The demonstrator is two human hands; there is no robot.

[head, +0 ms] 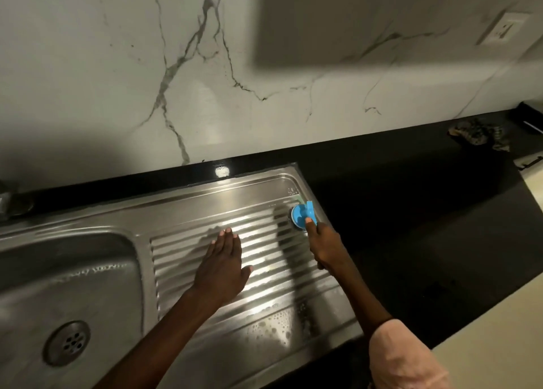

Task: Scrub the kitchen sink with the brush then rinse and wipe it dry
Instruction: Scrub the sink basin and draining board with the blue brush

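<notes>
A stainless steel sink [97, 274] with a round drain [67, 343] fills the lower left, and its ribbed drainboard [264, 259] stretches to the right. My left hand [223, 259] lies flat on the ribs with straight fingers. My right hand [324, 243] grips a blue round brush [302, 214] at the drainboard's far right corner, and the brush presses on the steel. Soap foam [273, 325] sits on the drainboard's near edge.
A black countertop [411, 212] runs right of the sink. A dark patterned cloth [476, 133] lies at its far right, near a wall socket [502, 28]. A marble-look wall [147, 80] rises behind. A tap base [6, 200] shows at the left edge.
</notes>
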